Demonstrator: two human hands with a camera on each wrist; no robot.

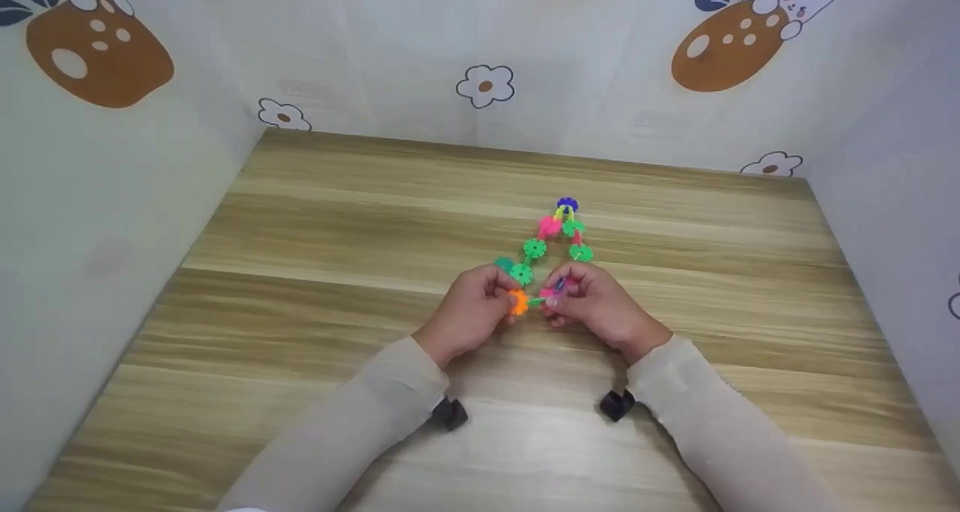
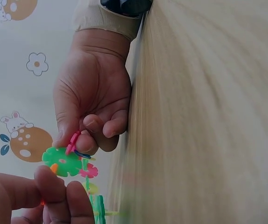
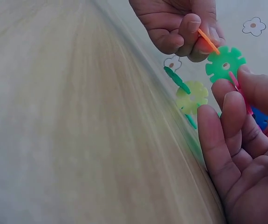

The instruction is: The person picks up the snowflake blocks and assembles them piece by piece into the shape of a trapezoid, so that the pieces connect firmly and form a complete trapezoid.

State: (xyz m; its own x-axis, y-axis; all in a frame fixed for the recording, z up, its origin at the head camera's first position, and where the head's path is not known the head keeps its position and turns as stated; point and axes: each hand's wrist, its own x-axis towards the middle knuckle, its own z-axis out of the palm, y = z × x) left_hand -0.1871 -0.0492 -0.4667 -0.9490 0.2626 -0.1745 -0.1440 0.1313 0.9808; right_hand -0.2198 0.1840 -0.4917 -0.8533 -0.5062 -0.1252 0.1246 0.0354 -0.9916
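My left hand [image 1: 472,305] pinches an orange notched plastic disc [image 1: 519,302] between thumb and fingers. Facing it, my right hand [image 1: 600,302] grips a pink disc [image 3: 240,92], with a blue disc [image 3: 260,118] beside its fingers. Between the hands, a green notched disc [image 2: 64,162] joins the orange and pink ones. Beyond them, linked discs lie on the table in a narrow arch: green [image 1: 535,248], pink [image 1: 550,226], a dark blue one [image 1: 567,204] at the far tip, and green [image 1: 581,253] on the right side. Fingers partly hide the near links.
The wood-grain table [image 1: 337,227] carries the chain and both forearms. A pale wall [image 1: 390,69] with fruit, rabbit and flower prints bounds its far edge, with plain walls at left and right. Black wrist mounts [image 1: 617,405] stick out under the sleeves.
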